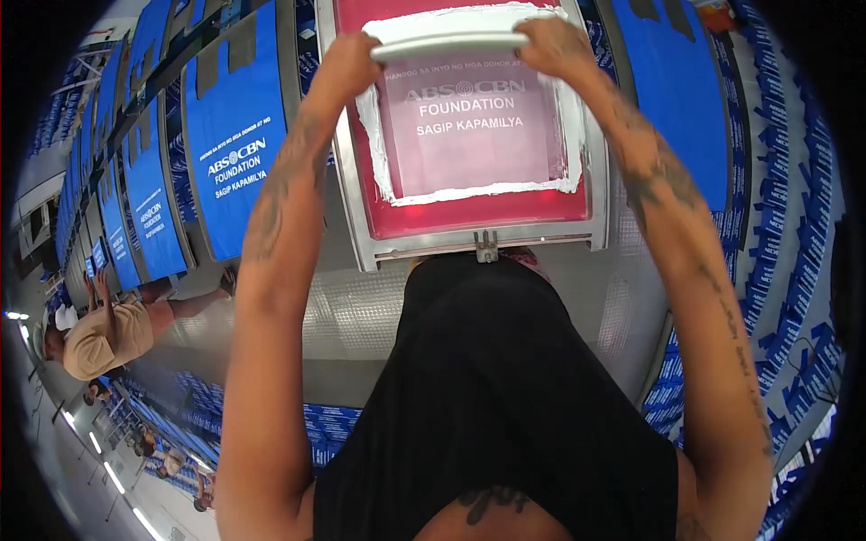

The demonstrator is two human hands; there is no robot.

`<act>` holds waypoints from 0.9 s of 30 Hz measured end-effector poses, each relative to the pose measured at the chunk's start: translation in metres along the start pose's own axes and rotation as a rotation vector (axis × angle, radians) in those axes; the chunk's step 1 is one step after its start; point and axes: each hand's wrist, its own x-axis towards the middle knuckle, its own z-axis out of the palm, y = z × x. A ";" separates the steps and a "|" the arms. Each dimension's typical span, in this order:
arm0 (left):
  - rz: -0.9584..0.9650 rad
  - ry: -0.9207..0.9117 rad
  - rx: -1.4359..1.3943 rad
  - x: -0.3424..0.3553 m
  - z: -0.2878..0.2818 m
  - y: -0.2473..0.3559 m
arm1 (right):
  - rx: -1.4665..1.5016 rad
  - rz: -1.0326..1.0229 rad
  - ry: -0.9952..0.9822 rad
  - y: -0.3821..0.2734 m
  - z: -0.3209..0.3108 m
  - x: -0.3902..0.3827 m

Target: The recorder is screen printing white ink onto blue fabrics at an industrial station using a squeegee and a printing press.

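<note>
My left hand (354, 59) and my right hand (551, 47) are each closed round an end of a pale squeegee (449, 43). The squeegee lies crosswise over the far part of a silk-screen frame (474, 242), whose metal rails surround red mesh (478, 219). White ink (388, 187) forms a thick, uneven border on the mesh. Inside it, a paler pinkish window shows white lettering. A small metal clip (486, 247) sits at the middle of the near rail. What lies beneath the screen is mostly hidden.
Printed blue bag panels (236, 149) lie on boards in a row to my left. Another blue panel (681, 108) lies to the right, with rows of hanging blue printed pieces (783, 270) beyond. A person in tan clothing (108, 338) works at the far left. Grey floor (352, 311) surrounds me.
</note>
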 end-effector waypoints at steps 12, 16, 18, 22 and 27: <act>-0.313 -0.125 -0.130 -0.076 0.016 0.061 | -0.035 0.158 -0.138 -0.029 0.003 -0.087; -0.100 0.001 -0.048 0.006 -0.005 0.020 | -0.054 0.005 -0.003 0.004 -0.012 0.001; -0.239 -0.213 -0.025 -0.026 0.003 0.044 | -0.033 0.058 -0.152 0.009 0.005 -0.035; -0.208 -0.077 -0.072 -0.188 0.021 0.114 | 0.151 0.071 -0.127 -0.045 0.007 -0.199; -0.185 0.003 -0.180 -0.171 0.022 0.116 | 0.165 0.026 0.099 -0.050 0.034 -0.198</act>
